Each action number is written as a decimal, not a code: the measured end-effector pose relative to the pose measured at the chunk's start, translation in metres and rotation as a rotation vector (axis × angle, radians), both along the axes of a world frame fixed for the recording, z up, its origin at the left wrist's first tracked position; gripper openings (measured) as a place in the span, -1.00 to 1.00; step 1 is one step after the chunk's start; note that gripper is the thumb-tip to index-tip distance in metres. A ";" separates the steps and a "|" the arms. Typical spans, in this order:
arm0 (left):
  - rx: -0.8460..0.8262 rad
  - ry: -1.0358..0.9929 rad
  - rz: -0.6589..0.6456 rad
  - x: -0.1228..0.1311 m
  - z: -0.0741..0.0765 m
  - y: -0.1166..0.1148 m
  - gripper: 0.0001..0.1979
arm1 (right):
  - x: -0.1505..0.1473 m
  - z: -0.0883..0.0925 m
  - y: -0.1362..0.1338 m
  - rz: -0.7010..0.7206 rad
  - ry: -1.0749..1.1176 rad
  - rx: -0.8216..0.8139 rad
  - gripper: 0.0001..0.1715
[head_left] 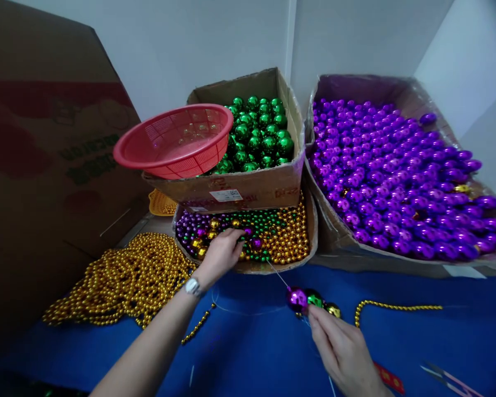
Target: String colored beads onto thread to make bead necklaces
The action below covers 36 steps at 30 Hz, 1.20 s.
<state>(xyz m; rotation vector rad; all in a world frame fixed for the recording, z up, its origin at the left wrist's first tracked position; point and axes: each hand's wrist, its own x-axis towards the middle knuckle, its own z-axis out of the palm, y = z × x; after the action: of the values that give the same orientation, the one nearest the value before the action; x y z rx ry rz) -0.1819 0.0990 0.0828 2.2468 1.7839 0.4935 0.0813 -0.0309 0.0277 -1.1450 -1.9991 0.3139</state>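
My left hand [225, 249], with a watch at the wrist, reaches into a low cardboard box of small beads [287, 245] in purple, green and gold. Its fingers are curled together among larger gold and purple balls, beside a purple ball [257, 243]; what they pinch, if anything, is hidden. Over the blue table, my right hand [341, 344] is closed on a bead string with a big purple bead [296, 299], a green bead [314, 298] and a gold bead [333, 309]. A thin clear thread runs from the purple bead up to the box rim.
Behind stand a box of green balls [254, 144], with a red plastic basket [173, 140] on its edge, and a large box of purple balls [397, 182]. Gold bead strands [128, 278] are heaped left. A gold bead string [397, 305] and scissors [448, 379] lie right.
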 end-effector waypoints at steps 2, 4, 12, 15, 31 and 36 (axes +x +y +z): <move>-0.057 0.105 -0.006 -0.009 -0.009 0.026 -0.77 | -0.002 0.000 0.001 0.000 0.004 0.012 -0.72; -0.110 0.130 -0.017 -0.013 -0.018 0.042 -0.81 | -0.004 0.001 0.001 0.002 0.009 0.016 -0.72; -0.125 -0.181 -0.019 -0.002 -0.007 0.013 -0.73 | -0.003 0.001 0.000 0.018 0.038 -0.082 -0.74; -0.315 -0.874 -0.039 0.009 0.002 -0.015 -0.73 | -0.005 0.002 0.000 0.019 0.044 -0.046 -0.72; -0.636 -1.662 -0.014 0.025 -0.002 -0.054 -0.81 | -0.007 0.000 -0.001 0.038 0.000 -0.025 -0.71; -0.614 -1.590 -0.024 0.022 0.000 -0.055 -0.84 | -0.006 -0.002 0.000 0.028 -0.041 -0.003 -0.71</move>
<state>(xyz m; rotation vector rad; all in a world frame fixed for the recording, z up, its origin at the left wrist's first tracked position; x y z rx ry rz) -0.1596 0.0439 0.0825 0.8016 0.7925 1.0701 0.0751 -0.0308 0.0256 -1.1346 -2.0523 0.3105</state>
